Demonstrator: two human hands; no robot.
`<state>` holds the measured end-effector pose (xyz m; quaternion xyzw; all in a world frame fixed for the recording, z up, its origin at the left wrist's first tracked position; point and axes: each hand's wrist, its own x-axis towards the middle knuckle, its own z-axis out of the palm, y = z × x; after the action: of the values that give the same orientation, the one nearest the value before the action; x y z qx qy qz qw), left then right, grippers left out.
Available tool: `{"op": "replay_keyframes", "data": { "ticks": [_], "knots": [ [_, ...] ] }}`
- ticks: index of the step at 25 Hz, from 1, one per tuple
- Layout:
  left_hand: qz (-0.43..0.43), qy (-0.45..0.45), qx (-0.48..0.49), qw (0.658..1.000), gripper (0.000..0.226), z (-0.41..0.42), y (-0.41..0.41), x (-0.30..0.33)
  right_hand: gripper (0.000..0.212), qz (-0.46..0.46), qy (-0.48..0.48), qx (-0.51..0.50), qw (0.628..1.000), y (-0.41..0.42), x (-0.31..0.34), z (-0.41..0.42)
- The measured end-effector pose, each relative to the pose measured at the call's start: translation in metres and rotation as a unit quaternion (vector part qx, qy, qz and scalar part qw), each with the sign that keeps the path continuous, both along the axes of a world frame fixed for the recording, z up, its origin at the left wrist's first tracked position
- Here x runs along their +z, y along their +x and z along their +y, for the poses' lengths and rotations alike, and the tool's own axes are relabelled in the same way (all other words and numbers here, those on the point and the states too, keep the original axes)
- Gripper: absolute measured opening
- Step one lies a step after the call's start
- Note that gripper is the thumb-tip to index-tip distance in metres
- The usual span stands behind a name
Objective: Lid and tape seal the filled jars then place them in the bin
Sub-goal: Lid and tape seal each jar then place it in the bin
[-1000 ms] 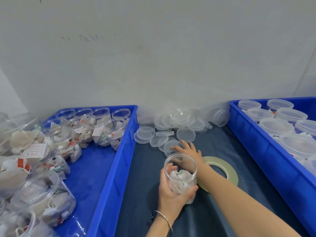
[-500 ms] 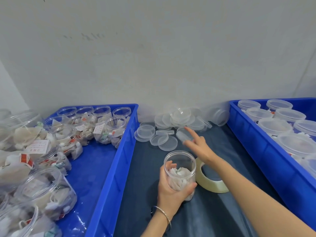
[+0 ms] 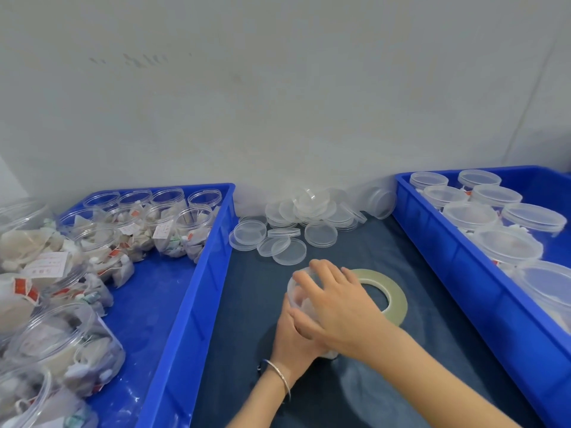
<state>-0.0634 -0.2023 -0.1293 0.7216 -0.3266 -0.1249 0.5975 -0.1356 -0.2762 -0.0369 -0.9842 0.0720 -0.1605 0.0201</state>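
- Fingers [image 3: 321, 273] of the right hand [image 3: 336, 307] lie spread and gently curved over the mouth of the filled jar [image 3: 298, 296]; whether a lid sits under the palm, I cannot tell.
- Left hand [image 3: 292, 338] wraps the jar's near side from below, fingers curled round it.
- Jar stands on the dark mat [image 3: 247, 304], touching the tape roll's [image 3: 392, 291] left edge.
- Loose clear lids [image 3: 309, 223] lie beyond the jar, by the wall.
- Blue bin of open filled jars [image 3: 185, 288] sits left of the jar; blue bin of lidded jars [image 3: 448, 242] sits right.

A grey-white wall [image 3: 278, 103] rises behind the dark blue table mat [image 3: 247, 304].
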Motion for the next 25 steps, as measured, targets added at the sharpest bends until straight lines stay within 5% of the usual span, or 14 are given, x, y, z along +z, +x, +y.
{"op": "replay_keyframes", "data": {
  "ticks": [2,5,8,15,25],
  "knots": [
    [-0.011,0.006,-0.017,1.0,0.076,0.005,0.002,0.003,0.048,-0.026,0.009,0.013,1.0,-0.001,-0.004,0.003],
    [-0.046,0.067,-0.07,0.994,0.063,0.007,0.007,0.017,0.036,-0.033,0.072,0.102,0.992,-0.008,0.002,-0.015],
    [-0.095,0.072,-0.145,0.982,0.065,0.007,0.012,0.029,0.037,0.052,0.124,0.214,0.967,-0.012,0.015,-0.036],
    [-0.187,0.122,-0.303,0.926,0.083,0.001,0.01,0.054,0.034,0.055,0.137,0.274,0.95,-0.026,0.02,-0.041],
    [-0.107,0.19,-0.392,0.894,0.072,0.001,0.019,0.053,0.033,0.044,0.229,0.27,0.934,-0.033,0.023,-0.042]
  ]
}}
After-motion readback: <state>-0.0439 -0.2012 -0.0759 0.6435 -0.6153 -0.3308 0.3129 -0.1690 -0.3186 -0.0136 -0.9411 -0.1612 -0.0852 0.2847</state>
